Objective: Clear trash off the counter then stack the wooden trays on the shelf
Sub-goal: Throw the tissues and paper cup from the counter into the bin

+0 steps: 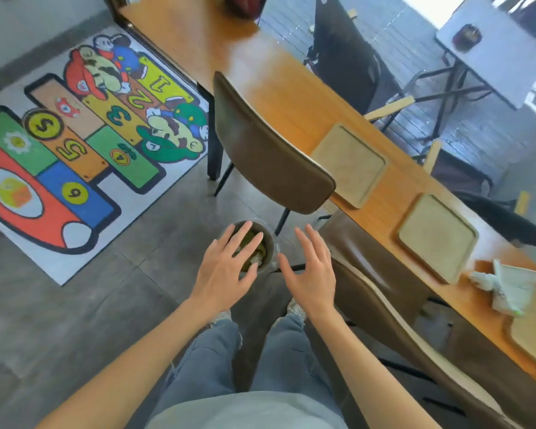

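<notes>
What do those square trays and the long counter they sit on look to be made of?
The trays look like pale, matte, unvarnished wood with raised rims and rounded corners, though the grain is too blurred to confirm. The counter appears to be orange-brown wood or veneer with a glossy finish that reflects window light.

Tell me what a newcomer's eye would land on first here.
The bright cartoon hopscotch mat on the grey floor at left grabs attention first. Next come the two open hands, left hand and right hand, spread over a small bin of trash at centre. At right, pale wooden trays and crumpled paper lie on the orange counter.
</notes>
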